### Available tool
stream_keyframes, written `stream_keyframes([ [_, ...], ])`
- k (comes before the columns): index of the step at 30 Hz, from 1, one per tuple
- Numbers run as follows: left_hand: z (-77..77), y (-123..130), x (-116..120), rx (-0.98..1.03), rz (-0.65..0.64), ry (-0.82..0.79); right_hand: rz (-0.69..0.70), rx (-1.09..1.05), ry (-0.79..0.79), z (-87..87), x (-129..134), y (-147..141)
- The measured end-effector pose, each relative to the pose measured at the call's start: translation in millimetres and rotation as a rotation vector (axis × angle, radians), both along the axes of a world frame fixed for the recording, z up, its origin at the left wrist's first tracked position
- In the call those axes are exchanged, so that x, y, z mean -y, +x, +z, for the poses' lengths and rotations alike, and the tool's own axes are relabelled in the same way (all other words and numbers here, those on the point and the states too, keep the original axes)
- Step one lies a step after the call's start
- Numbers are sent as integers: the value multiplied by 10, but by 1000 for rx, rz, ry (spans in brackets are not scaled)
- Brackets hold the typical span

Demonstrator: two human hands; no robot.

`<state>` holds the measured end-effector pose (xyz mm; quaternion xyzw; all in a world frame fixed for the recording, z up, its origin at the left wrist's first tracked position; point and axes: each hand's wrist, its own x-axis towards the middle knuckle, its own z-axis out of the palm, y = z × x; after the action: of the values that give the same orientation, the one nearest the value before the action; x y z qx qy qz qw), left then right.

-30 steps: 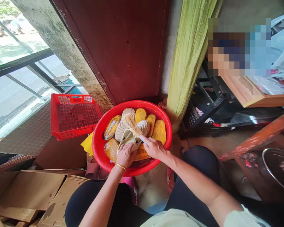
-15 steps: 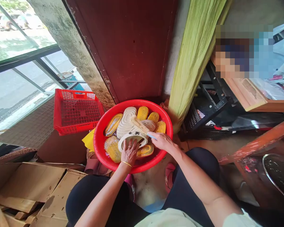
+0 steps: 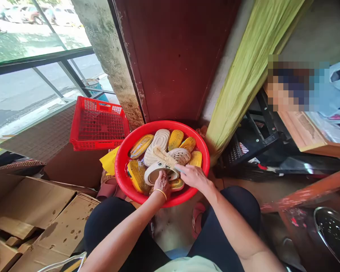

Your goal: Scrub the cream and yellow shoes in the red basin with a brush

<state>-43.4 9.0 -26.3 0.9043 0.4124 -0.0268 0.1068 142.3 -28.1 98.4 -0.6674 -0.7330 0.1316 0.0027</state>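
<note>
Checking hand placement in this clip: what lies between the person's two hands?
In the head view, the rim of a cream clog and, below it, a yellow clog sole lie between the left hand and the right hand, which grips a scrub brush.

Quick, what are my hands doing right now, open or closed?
Left hand: closed, holding a cream perforated clog.
Right hand: closed, holding a scrubbing brush by its handle.
</note>
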Motion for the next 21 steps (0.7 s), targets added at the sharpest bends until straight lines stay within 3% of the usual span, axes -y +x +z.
stream_keyframes([
  [6,213,-138,-101,119,31,-101,-253,85,-94,-32,-111,537],
  [9,306,-124,-210,458,245,-245,-336,134,-103,-77,-104,503],
  [13,397,49,-355,1113,601,-752,-227,35,-119,-118,11,146],
  [15,428,138,-417,1281,743,-1030,-175,-22,-94,-139,124,23],
  [17,441,209,-468,1356,859,-1178,-156,-74,-76,-146,249,15],
  [21,415,326,-477,1363,841,-1088,-210,-100,-91,-88,406,261],
])
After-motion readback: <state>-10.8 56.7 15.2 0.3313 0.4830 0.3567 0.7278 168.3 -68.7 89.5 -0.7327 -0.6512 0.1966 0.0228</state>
